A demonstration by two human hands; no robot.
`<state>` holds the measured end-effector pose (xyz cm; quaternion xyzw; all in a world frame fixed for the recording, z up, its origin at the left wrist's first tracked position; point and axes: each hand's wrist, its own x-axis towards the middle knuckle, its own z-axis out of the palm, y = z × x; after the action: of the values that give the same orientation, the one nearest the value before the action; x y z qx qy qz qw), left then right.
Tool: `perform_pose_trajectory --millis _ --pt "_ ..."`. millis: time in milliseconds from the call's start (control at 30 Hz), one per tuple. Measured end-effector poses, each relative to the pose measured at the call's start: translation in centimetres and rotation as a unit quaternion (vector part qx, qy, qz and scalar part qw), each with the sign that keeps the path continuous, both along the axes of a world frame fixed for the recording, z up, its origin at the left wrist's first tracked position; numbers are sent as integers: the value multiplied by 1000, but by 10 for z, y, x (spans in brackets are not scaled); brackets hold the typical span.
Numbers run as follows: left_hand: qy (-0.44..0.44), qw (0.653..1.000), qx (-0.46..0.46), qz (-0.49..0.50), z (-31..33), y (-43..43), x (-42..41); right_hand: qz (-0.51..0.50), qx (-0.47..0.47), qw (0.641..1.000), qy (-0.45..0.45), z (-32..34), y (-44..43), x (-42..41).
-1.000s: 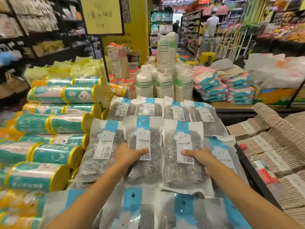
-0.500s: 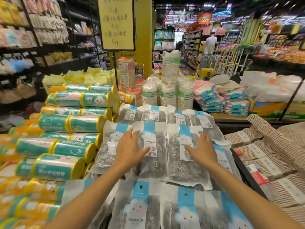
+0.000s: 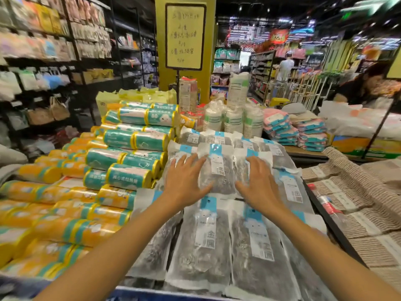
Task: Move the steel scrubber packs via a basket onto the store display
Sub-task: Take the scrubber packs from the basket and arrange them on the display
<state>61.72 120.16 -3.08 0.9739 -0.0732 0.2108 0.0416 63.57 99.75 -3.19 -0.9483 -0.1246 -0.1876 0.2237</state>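
Clear steel scrubber packs (image 3: 218,170) with blue and white cloud labels lie in overlapping rows on the store display. My left hand (image 3: 186,181) rests flat, fingers spread, on the pack left of the middle one. My right hand (image 3: 259,183) lies flat with spread fingers on the pack to its right. Neither hand holds anything. A nearer row of packs (image 3: 206,240) lies under my forearms. A blue rim (image 3: 134,293) shows at the bottom edge; I cannot tell whether it is the basket.
Teal and yellow rolls (image 3: 130,157) are stacked at the left, orange ones (image 3: 65,213) nearer. Beige ribbed cloth packs (image 3: 358,203) lie right of a black divider (image 3: 332,222). White cup stacks (image 3: 233,120) and a yellow sign (image 3: 184,38) stand behind. Shelves line the left aisle.
The view has tilted up and become blurrier. Both hands have slid farther up the middle row of packs and spread flat, thumbs no longer curled on the packs.
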Motion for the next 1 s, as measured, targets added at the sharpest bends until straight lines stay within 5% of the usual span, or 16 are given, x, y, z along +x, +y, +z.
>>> perform_pose_trajectory --millis 333,733,1000 --pt "27 977 -8 211 -3 82 -171 202 -63 977 12 4 91 -100" --pt "86 867 -39 490 -29 77 -485 519 -89 850 -4 -29 179 -321" --pt "71 827 -63 554 -52 69 -602 582 -112 805 -22 -51 202 -431"
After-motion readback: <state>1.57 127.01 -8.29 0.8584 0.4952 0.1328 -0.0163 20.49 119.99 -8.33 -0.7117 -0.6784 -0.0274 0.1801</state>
